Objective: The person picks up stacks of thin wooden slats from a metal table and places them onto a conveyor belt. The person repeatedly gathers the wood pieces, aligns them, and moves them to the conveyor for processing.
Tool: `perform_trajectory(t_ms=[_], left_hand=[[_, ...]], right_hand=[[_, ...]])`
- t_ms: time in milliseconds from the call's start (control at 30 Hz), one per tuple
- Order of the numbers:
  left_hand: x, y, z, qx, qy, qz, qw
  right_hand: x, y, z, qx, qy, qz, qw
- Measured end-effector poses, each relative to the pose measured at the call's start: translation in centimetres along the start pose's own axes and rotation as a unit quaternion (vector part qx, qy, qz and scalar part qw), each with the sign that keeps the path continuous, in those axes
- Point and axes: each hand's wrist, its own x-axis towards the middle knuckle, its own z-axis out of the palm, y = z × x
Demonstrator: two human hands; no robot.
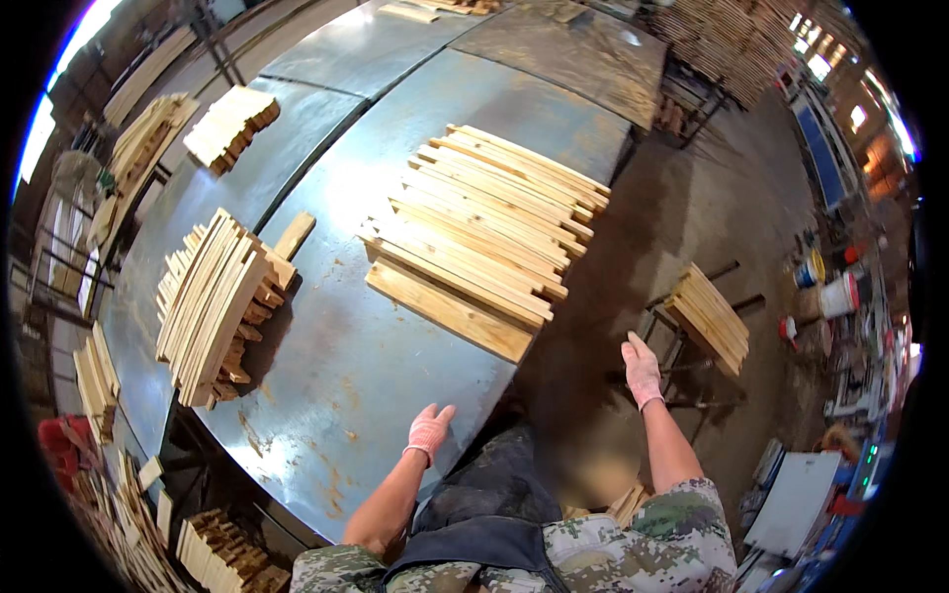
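Note:
My left hand, in a pale pink work glove, is just above the near right edge of the metal-topped table. Its thumb and fingers are apart and nothing is in them. Off the table to the right, my right hand wears a matching glove, fingers stretched out and holding nothing. Beyond my left hand lies a row of pale wooden strips, side by side with uneven ends. A wider board lies along the row's near side. Close to my right hand, several wooden strips rest on a dark metal stand.
At the table's left stands a stack of wooden pieces, with a short board beside it. Another wood bundle lies farther back. Cut wood is piled lower left. Buckets and a white panel stand at the right.

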Motion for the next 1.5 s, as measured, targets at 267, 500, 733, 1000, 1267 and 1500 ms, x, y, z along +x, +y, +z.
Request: perform_trajectory(t_ms=[267, 500, 733, 1000, 1267, 1500], left_hand=[[10.8, 13.5, 1.7, 0.077, 0.096, -0.167, 0.978], [17.9, 19.8, 4.8, -0.655, 0.261, -0.183, 0.685], [18.0, 22.7, 2.0, -0.425, 0.283, -0.006, 0.860], [19.1, 11.5, -0.8, 0.045, 0.311, -0.017, 0.949], [19.5, 3.0, -13.9, 0.035, 0.211, 0.041, 0.976], [19.8, 9.3, -11.7, -0.612, 0.146, -0.028, 0.776]], right_hand=[[28.4, -11.8, 10.7, 0.015, -0.061, -0.156, 0.986], [46.3, -21.1, 17.0, -0.289, -0.031, -0.166, 0.942], [52.1, -22.5, 22.0, -0.351, -0.103, -0.081, 0.927], [44.1, -17.8, 19.5, -0.263, -0.146, -0.078, 0.951], [40.3, -7.2, 20.5, 0.132, -0.258, 0.019, 0.957], [36.5, -11.6, 24.5, 0.376, -0.266, 0.077, 0.884]])
